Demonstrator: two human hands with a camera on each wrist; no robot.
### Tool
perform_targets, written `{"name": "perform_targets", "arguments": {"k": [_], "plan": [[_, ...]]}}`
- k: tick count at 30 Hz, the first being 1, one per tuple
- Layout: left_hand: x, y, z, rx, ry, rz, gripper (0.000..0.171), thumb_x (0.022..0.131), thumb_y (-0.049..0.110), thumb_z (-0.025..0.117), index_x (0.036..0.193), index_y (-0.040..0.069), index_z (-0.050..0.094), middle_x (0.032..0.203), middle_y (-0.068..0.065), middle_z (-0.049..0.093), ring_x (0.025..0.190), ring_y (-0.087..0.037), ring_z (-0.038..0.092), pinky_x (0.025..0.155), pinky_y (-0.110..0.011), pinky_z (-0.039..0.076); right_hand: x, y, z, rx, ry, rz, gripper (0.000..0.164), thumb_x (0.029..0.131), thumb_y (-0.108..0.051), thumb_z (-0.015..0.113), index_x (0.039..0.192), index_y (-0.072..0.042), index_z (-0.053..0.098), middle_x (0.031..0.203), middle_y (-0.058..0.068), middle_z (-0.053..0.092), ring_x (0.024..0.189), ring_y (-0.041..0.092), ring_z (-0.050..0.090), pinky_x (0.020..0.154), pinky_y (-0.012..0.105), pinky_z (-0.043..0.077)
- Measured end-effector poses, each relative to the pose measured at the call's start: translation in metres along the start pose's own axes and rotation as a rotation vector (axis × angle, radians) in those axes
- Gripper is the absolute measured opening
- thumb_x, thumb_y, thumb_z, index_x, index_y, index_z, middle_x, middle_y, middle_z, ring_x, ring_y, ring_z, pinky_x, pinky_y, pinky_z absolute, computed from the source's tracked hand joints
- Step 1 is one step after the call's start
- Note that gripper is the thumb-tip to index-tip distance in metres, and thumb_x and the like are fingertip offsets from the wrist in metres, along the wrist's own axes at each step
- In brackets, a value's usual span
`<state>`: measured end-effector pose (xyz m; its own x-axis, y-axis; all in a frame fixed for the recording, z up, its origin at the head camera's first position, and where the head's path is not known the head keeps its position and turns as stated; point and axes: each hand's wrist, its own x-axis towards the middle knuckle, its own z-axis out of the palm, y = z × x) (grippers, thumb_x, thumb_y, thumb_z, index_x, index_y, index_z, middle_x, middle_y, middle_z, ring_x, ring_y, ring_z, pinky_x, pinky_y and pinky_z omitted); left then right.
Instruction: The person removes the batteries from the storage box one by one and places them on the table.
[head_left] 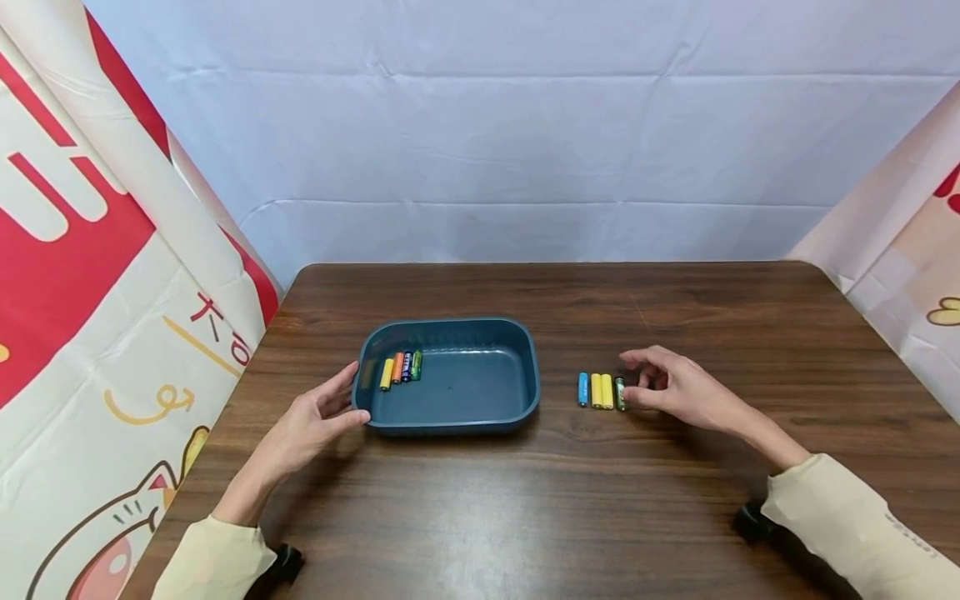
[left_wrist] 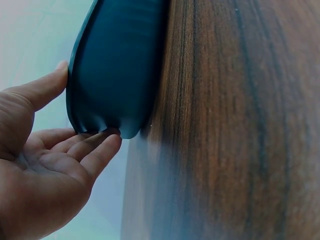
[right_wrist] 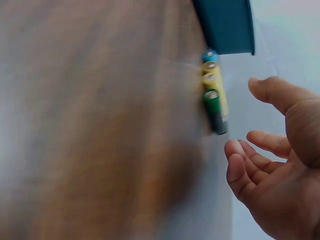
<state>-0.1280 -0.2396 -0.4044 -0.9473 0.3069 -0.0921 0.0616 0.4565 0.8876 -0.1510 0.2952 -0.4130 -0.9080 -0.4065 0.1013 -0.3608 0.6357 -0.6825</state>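
Note:
A dark blue plastic tray stands on the table. My left hand holds its left end, the thumb at the rim's near corner and the fingers against the outer wall. Inside the tray, at the left, lie a yellow battery, an orange battery, a dark blue battery and a green battery. Right of the tray is a row with a blue battery, two yellow batteries and a green battery. My right hand hovers beside the green one, fingers loosely bent, holding nothing.
The brown wooden table extends around the tray and the row. A pale cloth hangs behind its far edge. Printed cloths hang at the left and right.

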Motion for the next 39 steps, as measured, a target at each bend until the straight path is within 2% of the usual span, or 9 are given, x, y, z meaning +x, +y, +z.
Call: {"name": "perform_targets", "arguments": {"k": [4,8,14,19,23,30,35,39], "plan": [[0.000,0.001,0.000,-0.004,0.002,0.000,0.082,0.098,0.017,0.073,0.164,0.006,0.026,0.159,-0.025,0.039,0.136,-0.043,0.051,0.103,-0.044,0.050,0.013,-0.017,-0.010,-0.029,0.034,-0.056,0.048,0.095,-0.016,0.078,0.137,-0.001,0.061,0.112,0.012,0.065,0.085,0.012,0.060,0.066,0.024,0.051],[0.000,0.001,0.000,-0.008,0.000,-0.002,0.082,0.098,0.017,0.073,0.164,0.006,0.026,0.159,-0.026,0.039,0.137,-0.043,0.051,0.103,-0.043,0.050,0.033,-0.040,-0.017,-0.026,0.034,-0.104,0.048,0.096,-0.016,0.076,0.139,-0.004,0.060,0.117,0.010,0.065,0.090,0.014,0.062,0.072,0.023,0.052],[0.000,0.001,0.000,-0.009,0.006,-0.002,0.083,0.097,0.018,0.074,0.164,0.006,0.026,0.158,-0.026,0.040,0.136,-0.043,0.052,0.102,-0.043,0.050,0.069,-0.078,-0.011,-0.013,0.017,-0.184,0.051,0.096,-0.014,0.076,0.142,-0.004,0.058,0.119,0.009,0.066,0.094,0.016,0.064,0.078,0.026,0.055],[0.000,0.000,0.001,-0.011,0.004,0.006,0.081,0.098,0.015,0.073,0.163,0.005,0.026,0.159,-0.025,0.040,0.138,-0.043,0.050,0.104,-0.043,0.049,0.097,-0.107,0.010,0.063,-0.053,-0.236,0.053,0.096,-0.015,0.076,0.144,-0.004,0.056,0.127,0.011,0.065,0.100,0.018,0.064,0.082,0.037,0.056],[0.002,0.000,0.002,-0.015,0.002,0.011,0.080,0.098,0.013,0.072,0.163,0.005,0.026,0.159,-0.025,0.040,0.138,-0.042,0.050,0.104,-0.043,0.049,0.116,-0.124,0.030,0.110,-0.088,-0.242,0.052,0.097,-0.017,0.074,0.145,-0.005,0.056,0.130,0.012,0.064,0.100,0.018,0.064,0.081,0.037,0.056],[0.002,0.001,0.003,-0.029,0.004,0.004,0.080,0.098,0.012,0.072,0.163,0.005,0.026,0.158,-0.026,0.040,0.138,-0.042,0.050,0.104,-0.042,0.049,0.147,-0.130,0.071,0.141,-0.166,-0.255,0.048,0.099,-0.016,0.071,0.142,0.002,0.057,0.131,0.019,0.064,0.098,0.018,0.063,0.082,0.034,0.055],[0.002,0.000,0.003,-0.024,0.006,0.005,0.080,0.098,0.013,0.072,0.163,0.004,0.026,0.158,-0.026,0.040,0.138,-0.043,0.050,0.104,-0.042,0.049,0.160,-0.132,0.099,0.169,-0.286,-0.213,0.049,0.101,-0.013,0.068,0.143,0.007,0.053,0.134,0.021,0.062,0.099,0.019,0.064,0.082,0.029,0.054],[0.001,0.000,0.003,-0.033,0.006,0.008,0.080,0.099,0.011,0.072,0.163,0.004,0.026,0.158,-0.026,0.040,0.139,-0.043,0.049,0.104,-0.042,0.049,0.167,-0.135,0.114,0.201,-0.342,-0.179,0.051,0.102,-0.011,0.067,0.146,0.008,0.051,0.139,0.023,0.060,0.097,0.019,0.065,0.080,0.028,0.054]]}}
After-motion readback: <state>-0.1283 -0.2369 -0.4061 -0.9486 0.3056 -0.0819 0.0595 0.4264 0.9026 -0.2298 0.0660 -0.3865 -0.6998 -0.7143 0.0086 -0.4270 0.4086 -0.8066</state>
